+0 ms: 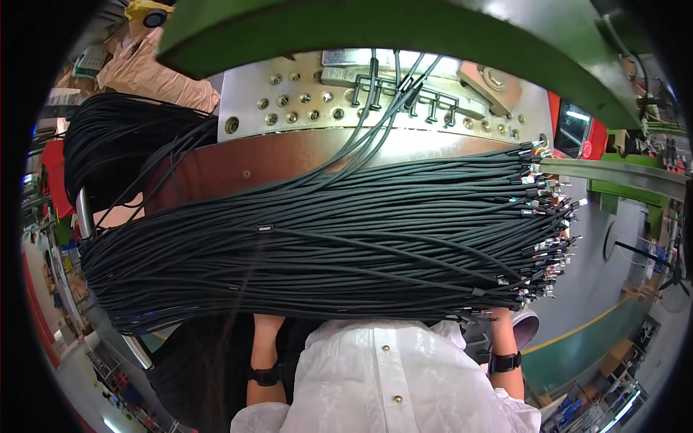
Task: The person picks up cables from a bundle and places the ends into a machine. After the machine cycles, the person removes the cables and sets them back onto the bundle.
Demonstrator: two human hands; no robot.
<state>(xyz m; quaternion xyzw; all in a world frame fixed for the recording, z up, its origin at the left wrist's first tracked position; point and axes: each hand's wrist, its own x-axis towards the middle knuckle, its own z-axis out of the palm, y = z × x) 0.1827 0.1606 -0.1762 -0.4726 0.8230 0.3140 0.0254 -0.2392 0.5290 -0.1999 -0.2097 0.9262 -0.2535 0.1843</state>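
Black cables (325,252), a thick bundle of them, laid crosswise over the brown front edge (238,162) of a metal mould plate (289,94), filling the middle of the view from left to right. Bared, coloured wire ends (545,216) fanned out at the right end of the bundle, beside a red machine part (570,130). A few single cables split off upward to black moulded pieces (404,90) seated among rows of round bolts on the plate. A second coil of black cable (123,144) heaped at the upper left, just beside the plate. Green machine housing (404,29) arched over the top.

Left forearm (263,353) and right forearm (505,346), each with a black wristband, raised from the lower edge and vanishing beneath the bundle. Left hand and right hand hidden entirely under the cables; fingers not visible, so impossible to tell whether released or clenched, or grasping anything. White buttoned shirt (382,375) between the two arms at the bottom centre. Grey floor with a yellow line (577,328) at the lower right, well apart from the bundle.
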